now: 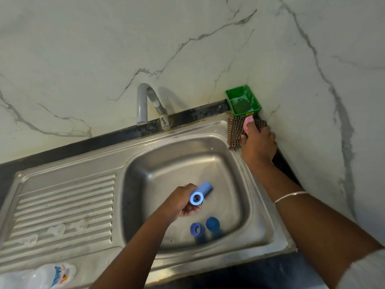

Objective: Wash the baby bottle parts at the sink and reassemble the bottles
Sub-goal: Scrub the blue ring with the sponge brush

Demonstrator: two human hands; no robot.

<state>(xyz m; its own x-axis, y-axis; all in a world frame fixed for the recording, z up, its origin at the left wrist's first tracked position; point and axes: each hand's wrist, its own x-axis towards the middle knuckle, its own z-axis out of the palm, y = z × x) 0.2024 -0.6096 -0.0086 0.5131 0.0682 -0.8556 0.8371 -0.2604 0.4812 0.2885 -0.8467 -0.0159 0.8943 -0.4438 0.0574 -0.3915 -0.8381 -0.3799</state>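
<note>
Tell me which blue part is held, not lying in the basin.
The blue ring, gripped in the left hand above the sink. The blue cap behind it and the two blue pieces nearer the camera lie loose on the basin floor.

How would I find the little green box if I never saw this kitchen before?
Start at the steel sink and follow its back edge to the right, past the faucet, into the corner of the marble walls. The green box sits there, just behind the checked cloth under the right hand. Nothing else here is green.
</note>
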